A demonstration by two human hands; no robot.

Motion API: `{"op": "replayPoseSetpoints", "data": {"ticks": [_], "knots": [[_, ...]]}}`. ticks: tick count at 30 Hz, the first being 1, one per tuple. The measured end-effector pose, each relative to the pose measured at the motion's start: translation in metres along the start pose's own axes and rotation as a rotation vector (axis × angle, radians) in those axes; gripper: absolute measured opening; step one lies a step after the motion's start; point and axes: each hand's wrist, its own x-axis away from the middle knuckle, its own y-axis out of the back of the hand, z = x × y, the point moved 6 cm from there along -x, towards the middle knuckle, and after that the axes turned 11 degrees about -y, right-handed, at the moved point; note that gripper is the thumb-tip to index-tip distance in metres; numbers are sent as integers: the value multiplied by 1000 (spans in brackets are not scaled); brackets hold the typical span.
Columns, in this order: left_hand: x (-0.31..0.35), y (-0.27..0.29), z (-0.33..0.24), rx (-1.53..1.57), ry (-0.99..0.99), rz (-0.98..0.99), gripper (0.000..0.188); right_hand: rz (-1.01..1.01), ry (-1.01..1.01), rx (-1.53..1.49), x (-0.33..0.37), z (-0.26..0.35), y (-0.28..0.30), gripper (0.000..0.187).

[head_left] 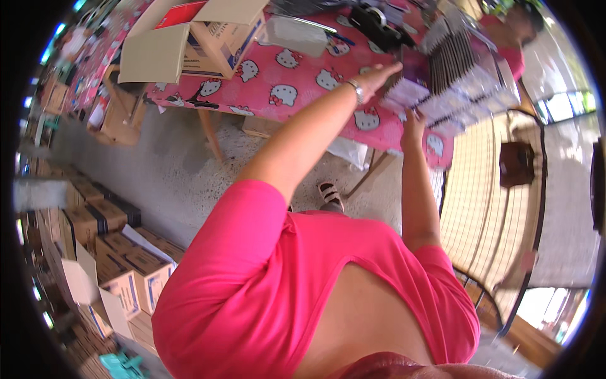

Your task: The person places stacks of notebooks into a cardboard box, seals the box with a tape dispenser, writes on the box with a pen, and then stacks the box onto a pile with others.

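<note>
Several stacks of thin flat packs (451,66) with dark edges and pale, shiny sides stand at the right end of the pink table. A smaller stack of thin packs (407,91) sits at their left. Against its left side lies my left hand (379,77), fingers stretched out, with a watch (357,91) on the wrist. My right hand (414,122) is at the near lower edge of this stack, thumb and finger against it; its other fingers are hidden. The kind of the packs is too blurred to tell.
An open carton (214,44) stands on the patterned tablecloth (303,79). A clear plastic container (293,35) and a black tape dispenser (379,26) lie farther right. Beyond the stacks is another person (514,31). More cartons (136,262) are piled on the floor at left.
</note>
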Motion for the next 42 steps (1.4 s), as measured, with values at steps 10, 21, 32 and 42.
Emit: {"op": "replayPoseSetpoints", "data": {"ticks": [10, 21, 32, 42], "knots": [[-97, 20, 24, 119, 1, -10, 47, 254, -302, -280, 7, -36, -35, 49], [116, 56, 24, 362, -172, -437, 54, 582, -334, 14, 115, -21, -76, 43], [618, 37, 42, 1024, -1016, -851, 70, 1556, 65, 351, 472, -18, -193, 69], [932, -64, 170, 981, -1473, -1372, 77, 2201, 224, 815, 807, -74, -220, 91]]}}
